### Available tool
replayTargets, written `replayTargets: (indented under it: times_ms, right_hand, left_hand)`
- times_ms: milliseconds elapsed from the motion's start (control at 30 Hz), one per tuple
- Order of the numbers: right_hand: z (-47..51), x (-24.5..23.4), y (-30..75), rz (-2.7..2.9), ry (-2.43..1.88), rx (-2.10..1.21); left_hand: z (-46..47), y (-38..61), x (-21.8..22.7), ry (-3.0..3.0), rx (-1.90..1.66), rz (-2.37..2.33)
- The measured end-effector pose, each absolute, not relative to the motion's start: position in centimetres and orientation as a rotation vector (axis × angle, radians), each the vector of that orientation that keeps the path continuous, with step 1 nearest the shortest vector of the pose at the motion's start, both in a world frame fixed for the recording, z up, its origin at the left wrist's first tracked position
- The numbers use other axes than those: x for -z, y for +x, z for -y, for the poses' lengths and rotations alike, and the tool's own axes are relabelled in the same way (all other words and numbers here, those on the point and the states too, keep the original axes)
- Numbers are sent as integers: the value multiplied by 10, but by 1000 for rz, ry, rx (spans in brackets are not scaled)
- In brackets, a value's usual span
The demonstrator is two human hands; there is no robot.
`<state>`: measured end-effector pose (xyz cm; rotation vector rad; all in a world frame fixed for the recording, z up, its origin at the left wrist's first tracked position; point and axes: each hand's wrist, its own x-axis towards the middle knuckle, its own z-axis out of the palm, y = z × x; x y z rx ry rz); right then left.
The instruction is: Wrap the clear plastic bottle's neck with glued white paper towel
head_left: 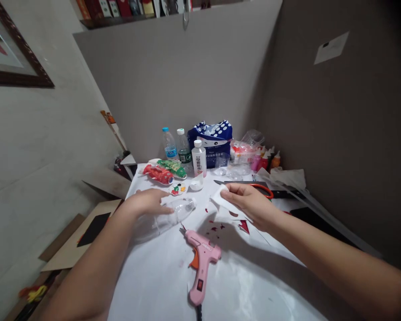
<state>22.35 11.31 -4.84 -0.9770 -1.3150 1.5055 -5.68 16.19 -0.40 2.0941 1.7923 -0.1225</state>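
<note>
A clear plastic bottle (180,210) lies on its side on the white table, its neck pointing right and away from me. My left hand (152,203) grips it from above, with thumb and fingers over its near side. Raised a little over the table, my right hand (249,200) pinches a piece of white paper (225,203) between thumb and fingers. Between my two arms a pink hot glue gun (203,258) lies with its nozzle toward the bottle. Small red scraps (214,228) are scattered under the paper. Orange-handled scissors (265,191) lie behind my right hand, partly hidden by it.
Red (158,174) and green (173,168) painted bottle fish lie at the back left, near a paint palette (177,189). Behind stand several drink bottles (199,158), a blue bag (217,149) and paint bottles (263,161). Grey panels (187,80) close off the back and right.
</note>
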Motion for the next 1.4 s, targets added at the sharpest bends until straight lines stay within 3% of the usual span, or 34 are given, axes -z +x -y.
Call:
replayTargets:
  times_ms: [200, 400, 633, 733, 1000, 1400]
  right_hand:
    - [-107, 65, 227, 1354, -1050, -1481]
    - [-116, 67, 231, 1379, -1027, -1451]
    - [-128, -31, 215, 1367, -742, -1325]
    - [-118, -52, 205, 1398, -644, -1354]
    - [-83, -5, 216, 1427, -909, -1318]
    - [-54, 1, 232, 1483, -980, -938]
  left_hand:
    - [-165, -51, 23, 2136, 460, -1711]
    - [-168, -51, 20, 2199, 307, -1711]
    - [-143, -35, -1, 2167, -44, -1444]
    - [-131, -33, -10, 2121, -103, -1287]
    - [-120, -28, -21, 2035, -228, -1094]
    - [-87, 8, -14, 1851, -371, -874]
